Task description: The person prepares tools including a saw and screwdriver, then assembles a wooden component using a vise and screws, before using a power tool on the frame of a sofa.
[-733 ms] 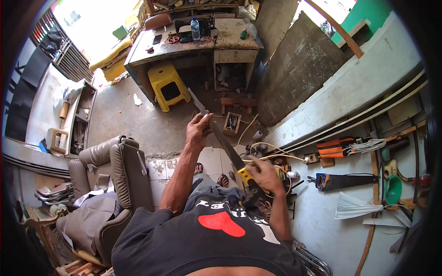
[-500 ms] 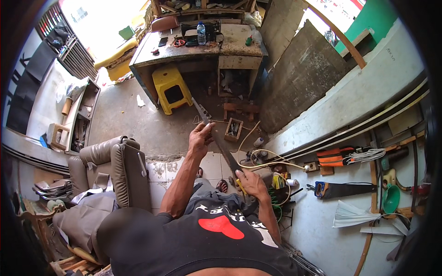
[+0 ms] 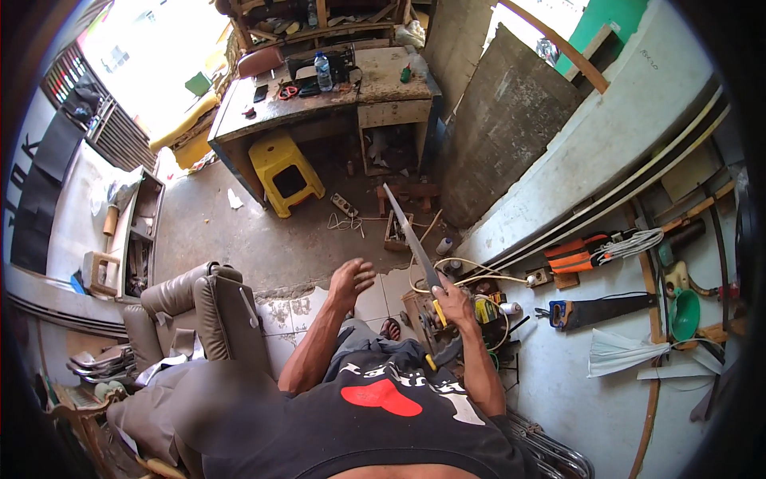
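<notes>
I record the right hand point(image 3: 456, 306) wrapped round the near end of the saw point(image 3: 411, 237), which points far and slightly left. The left hand point(image 3: 351, 283) is empty, fingers loosely curled, apart from the saw on its left side. I judge 3 risks. 1: a leftward swing, the far end being unsupported, could cut the free hand. 2: dipping low, it could snag the cable point(image 3: 432, 224). 3: a slack grip could drop it on the sandalled foot point(image 3: 390, 328).

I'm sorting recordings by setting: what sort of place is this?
Probably a small furniture or upholstery workshop: there is a sewing machine, an armchair, and a saw in the right hand.
</notes>
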A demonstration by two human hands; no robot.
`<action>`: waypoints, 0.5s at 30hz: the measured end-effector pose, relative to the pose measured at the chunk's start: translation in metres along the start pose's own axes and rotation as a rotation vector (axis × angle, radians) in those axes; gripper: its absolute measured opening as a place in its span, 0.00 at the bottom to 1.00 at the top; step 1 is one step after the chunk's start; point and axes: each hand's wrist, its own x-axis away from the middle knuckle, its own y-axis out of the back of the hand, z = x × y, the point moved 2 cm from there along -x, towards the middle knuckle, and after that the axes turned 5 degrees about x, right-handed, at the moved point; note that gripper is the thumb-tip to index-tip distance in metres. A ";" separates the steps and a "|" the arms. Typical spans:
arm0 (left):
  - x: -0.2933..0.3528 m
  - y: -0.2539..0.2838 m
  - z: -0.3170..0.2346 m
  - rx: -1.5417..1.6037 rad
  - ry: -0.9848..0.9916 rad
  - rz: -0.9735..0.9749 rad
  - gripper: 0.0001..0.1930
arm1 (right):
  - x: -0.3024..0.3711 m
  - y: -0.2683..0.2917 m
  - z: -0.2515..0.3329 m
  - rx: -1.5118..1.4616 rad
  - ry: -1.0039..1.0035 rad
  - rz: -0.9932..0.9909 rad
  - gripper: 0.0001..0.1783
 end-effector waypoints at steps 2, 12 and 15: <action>0.010 0.010 0.012 -0.039 0.068 0.018 0.20 | 0.002 0.002 0.000 -0.139 0.034 -0.024 0.27; 0.020 0.002 0.042 -0.238 0.204 0.040 0.15 | 0.002 0.008 0.000 -0.486 0.069 -0.252 0.23; 0.022 -0.005 0.040 -0.294 0.203 0.112 0.15 | 0.013 0.006 0.009 -0.524 0.068 -0.232 0.22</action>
